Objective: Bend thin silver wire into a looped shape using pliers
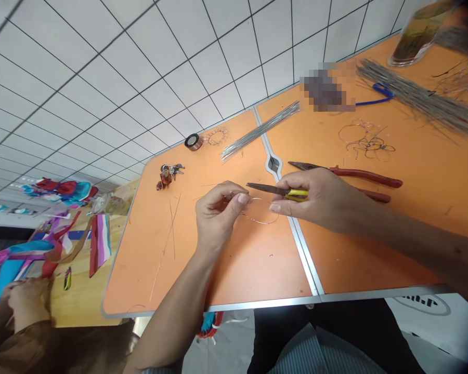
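Note:
My left hand (220,213) is closed, thumb and forefinger pinching a thin copper-coloured wire loop (262,222) that curves out to the right above the orange table. In my right hand (314,200) is a pair of small yellow-handled pliers (273,189), gripped by the handles. Their dark, narrow jaws point left and end just short of my left fingertips. Whether the jaws touch the wire I cannot tell. Beyond my right hand lies a larger pair of red-handled pliers (368,176), partly hidden by that hand.
Straight metal rods (261,130) lie across the table's hinged seam. A wire spool (193,142), keys (170,175) and loose wires (167,241) are on the left. At the right are tangled wire rings (368,143), a grey rod bundle (417,96) and a glass jar (417,39). Another person's hands (27,298) are at far left.

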Motion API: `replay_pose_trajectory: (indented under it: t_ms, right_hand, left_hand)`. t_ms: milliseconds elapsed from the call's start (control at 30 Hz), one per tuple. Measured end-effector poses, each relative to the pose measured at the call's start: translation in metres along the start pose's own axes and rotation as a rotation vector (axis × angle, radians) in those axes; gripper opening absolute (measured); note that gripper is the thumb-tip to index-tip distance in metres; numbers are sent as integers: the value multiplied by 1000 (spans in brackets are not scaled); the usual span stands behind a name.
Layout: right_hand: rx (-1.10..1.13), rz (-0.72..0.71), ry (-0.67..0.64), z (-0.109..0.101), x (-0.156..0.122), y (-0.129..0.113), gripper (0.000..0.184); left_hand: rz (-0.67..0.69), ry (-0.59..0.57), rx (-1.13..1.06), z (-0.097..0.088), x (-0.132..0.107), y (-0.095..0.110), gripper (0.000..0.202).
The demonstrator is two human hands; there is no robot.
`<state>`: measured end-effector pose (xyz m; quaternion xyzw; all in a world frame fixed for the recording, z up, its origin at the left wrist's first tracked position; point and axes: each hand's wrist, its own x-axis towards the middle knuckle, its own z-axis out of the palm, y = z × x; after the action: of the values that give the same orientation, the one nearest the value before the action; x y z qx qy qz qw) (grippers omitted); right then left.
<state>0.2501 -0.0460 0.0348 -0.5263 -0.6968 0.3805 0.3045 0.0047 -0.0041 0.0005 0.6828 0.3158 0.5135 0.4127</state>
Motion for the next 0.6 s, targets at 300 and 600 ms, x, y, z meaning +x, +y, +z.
replay_pose_trajectory:
  t_ms: [300, 600]
  right_hand:
    - [143, 76, -14, 6, 3, -9, 26]
    - [67, 25, 42, 5, 2, -9, 30]
  left_hand:
    - [-55, -69, -168, 0, 2, -4, 3]
    - [-26, -31, -243, 0, 7, -7, 3]
